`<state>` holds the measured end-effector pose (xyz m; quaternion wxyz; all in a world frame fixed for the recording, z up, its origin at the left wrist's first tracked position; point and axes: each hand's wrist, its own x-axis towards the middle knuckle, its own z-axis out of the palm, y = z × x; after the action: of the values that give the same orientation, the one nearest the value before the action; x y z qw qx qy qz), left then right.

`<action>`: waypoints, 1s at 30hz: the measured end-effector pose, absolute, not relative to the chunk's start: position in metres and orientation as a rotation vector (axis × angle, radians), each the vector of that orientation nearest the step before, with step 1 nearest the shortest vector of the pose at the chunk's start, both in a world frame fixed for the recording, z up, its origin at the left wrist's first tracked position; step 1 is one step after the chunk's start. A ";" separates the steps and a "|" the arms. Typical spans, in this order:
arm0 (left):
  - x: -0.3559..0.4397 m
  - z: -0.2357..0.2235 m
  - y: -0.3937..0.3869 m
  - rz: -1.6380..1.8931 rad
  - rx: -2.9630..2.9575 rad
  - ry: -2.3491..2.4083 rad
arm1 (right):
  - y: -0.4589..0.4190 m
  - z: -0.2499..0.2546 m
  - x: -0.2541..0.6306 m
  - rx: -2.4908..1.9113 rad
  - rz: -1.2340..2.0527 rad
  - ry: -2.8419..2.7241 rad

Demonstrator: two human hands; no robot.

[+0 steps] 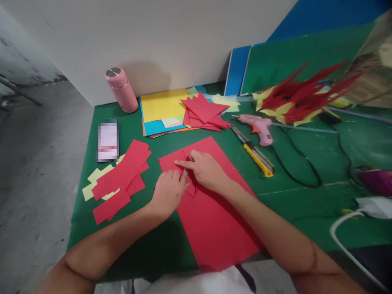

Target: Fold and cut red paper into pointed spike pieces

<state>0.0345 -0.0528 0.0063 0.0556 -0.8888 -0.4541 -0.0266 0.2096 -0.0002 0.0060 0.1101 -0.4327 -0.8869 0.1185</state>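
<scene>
A large red paper sheet [214, 220] lies on the green table [306, 204] in front of me. On its upper left part sits a small folded red paper piece [180, 165]. My right hand [206, 169] presses this piece with its index finger stretched out to the left. My left hand [168, 192] is curled, its fingers pinching the lower edge of the same folded piece beside the right hand.
Red and yellow paper strips [119, 179] lie left; a phone [108, 141] and pink bottle [121, 90] behind. Stacked coloured sheets [162, 108] with red triangles [203, 110] sit at the back. A utility knife [254, 153], pink glue gun [259, 128], cables and a spiky paper piece [300, 98] lie right.
</scene>
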 end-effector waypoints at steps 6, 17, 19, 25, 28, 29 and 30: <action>0.039 0.005 -0.057 0.010 -2.687 -1.417 | -0.001 0.009 0.204 -1.113 0.433 -2.696; 0.044 0.018 -0.055 0.196 -2.783 -1.372 | -0.007 0.020 0.194 -1.048 0.403 -2.754; 0.044 0.018 -0.055 0.233 -2.778 -1.375 | -0.007 0.020 0.193 -1.083 0.392 -2.738; 0.041 0.016 -0.057 0.136 -2.727 -1.434 | 0.002 0.019 0.210 -1.390 0.180 -2.582; 0.040 0.016 -0.055 0.067 -2.725 -1.394 | 0.005 0.016 0.222 -1.403 0.254 -2.495; 0.039 0.016 -0.054 0.043 -2.725 -1.368 | 0.006 0.015 0.225 -1.367 0.334 -2.465; 0.039 0.015 -0.053 0.013 -2.726 -1.335 | 0.006 0.014 0.228 -1.326 0.426 -2.428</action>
<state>0.0386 -0.0530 0.0152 0.0531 -0.8968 -0.4393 0.0043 0.2283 0.0058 0.0140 0.1704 -0.4667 -0.8548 0.1500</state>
